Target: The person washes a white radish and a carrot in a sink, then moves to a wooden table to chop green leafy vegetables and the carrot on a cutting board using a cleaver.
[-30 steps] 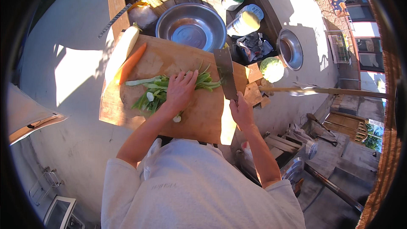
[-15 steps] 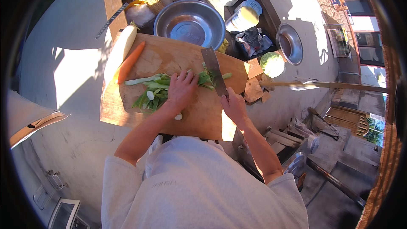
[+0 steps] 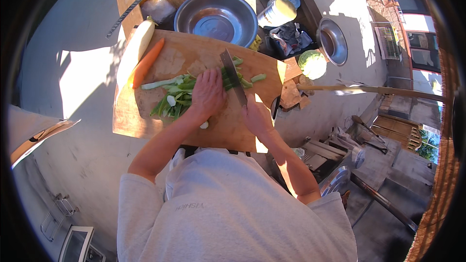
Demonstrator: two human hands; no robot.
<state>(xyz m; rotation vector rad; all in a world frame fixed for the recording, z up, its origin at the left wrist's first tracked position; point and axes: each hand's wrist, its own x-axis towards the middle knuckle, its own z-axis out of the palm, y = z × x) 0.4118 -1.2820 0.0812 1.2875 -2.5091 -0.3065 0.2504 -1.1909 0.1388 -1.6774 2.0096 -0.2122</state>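
A wooden cutting board (image 3: 213, 136) lies before me with a bunch of long leafy greens (image 3: 177, 98) across its middle. Fingers together, my left hand (image 3: 208, 90) holds the greens down from above. My right hand (image 3: 257, 117) is closed round the handle of a cleaver (image 3: 234, 78). Its dark blade stands across the greens, just right of my left fingers, and a few green pieces lie on the blade's right side. A carrot (image 3: 147, 63) and a long white radish (image 3: 138, 51) lie at the board's left edge. The cleaver's handle is mostly hidden in my grip.
Beyond the board stands a wide metal basin (image 3: 194, 7), with jars and a tub (image 3: 277, 12) to its right. A cabbage (image 3: 312, 64) and another metal basin (image 3: 332, 41) are farther right. A wooden pole (image 3: 369, 89) reaches in from the right.
The cleaver and my right hand have moved left, bringing the blade close to my left fingers. My left hand stays on the greens. The whole view has shifted slightly.
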